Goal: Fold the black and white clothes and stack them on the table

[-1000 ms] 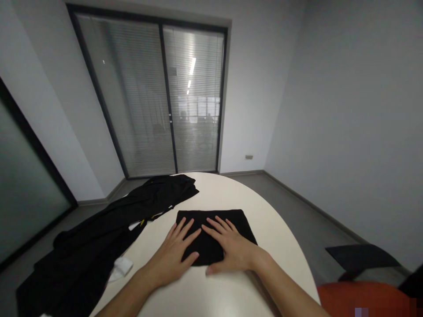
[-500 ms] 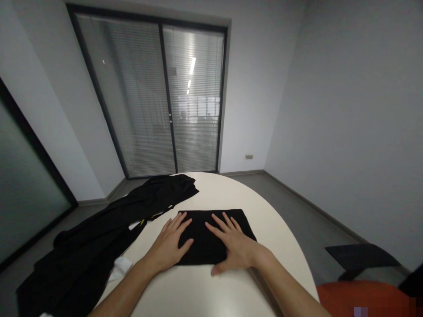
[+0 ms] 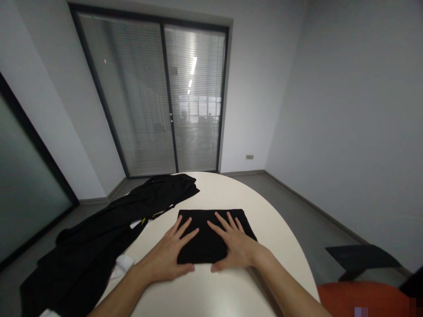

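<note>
Black folded cloth (image 3: 205, 246) lies flat on the pale, round-edged bench (image 3: 251, 193), right in front of the person I'm watching. The left hand (image 3: 168, 253) rests over its left side, the right hand (image 3: 238, 247) over its right. Each grip is released, fingers splayed, thumbs by the near edge. Along the bench's left side sprawl black garments (image 3: 99, 237), a crumpled white piece (image 3: 124, 264) beside them.
</note>
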Available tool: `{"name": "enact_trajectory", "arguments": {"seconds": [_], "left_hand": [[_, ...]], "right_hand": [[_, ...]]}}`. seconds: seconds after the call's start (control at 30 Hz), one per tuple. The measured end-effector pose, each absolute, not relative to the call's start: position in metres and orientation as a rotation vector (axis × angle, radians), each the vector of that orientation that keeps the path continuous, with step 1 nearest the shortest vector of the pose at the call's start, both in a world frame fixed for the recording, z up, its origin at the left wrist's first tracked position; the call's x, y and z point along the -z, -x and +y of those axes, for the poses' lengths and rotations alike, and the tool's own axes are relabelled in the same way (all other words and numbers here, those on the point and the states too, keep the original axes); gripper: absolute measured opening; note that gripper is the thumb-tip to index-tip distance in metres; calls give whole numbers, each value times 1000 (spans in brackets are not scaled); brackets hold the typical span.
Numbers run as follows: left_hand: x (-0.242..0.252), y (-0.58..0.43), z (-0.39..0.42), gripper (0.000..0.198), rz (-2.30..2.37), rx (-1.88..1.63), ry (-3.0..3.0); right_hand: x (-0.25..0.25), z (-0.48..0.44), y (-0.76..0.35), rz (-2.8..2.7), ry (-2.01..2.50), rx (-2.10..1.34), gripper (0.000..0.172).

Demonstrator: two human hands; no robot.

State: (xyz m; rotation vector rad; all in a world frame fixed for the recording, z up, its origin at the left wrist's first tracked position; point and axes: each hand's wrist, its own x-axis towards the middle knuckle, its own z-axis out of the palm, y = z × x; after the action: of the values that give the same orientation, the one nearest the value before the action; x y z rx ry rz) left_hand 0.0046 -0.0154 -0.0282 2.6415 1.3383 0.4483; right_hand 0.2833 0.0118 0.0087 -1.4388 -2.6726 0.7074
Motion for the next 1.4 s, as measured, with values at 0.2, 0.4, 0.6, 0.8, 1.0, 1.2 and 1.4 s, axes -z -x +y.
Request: {"name": "enact_trajectory", "arguments": {"seconds": [0.2,0.4,0.6,0.8,1.0,1.2,1.4], "left_hand": [[30,-3,-16,90,1322,-448,-2580],[27,-5,-17,88,1336,-420,-2547],[32,-3,-14,87,1330,-462,-2571],[35,2,-14,89,1340,-485,-2598],[14,1,-22,67,1266,-591,-2701],[-3,-8,-26,23,1401,-548,-2761],[1,-33,-37,18,1542,-780,-2753]], "right_hand": [[-10,21,-299,-2485,1492,-614,93],[1,32,-313,-2444,1760,-552,94],[-21,17,-296,-2610,1304,-238,89],[-14,3,-266,-2842,900,-413,84],[-10,0,-273,-2781,979,-351,71],[-22,7,-291,-2729,1144,-204,45],[-40,17,-301,-2392,1280,346,38]]}}
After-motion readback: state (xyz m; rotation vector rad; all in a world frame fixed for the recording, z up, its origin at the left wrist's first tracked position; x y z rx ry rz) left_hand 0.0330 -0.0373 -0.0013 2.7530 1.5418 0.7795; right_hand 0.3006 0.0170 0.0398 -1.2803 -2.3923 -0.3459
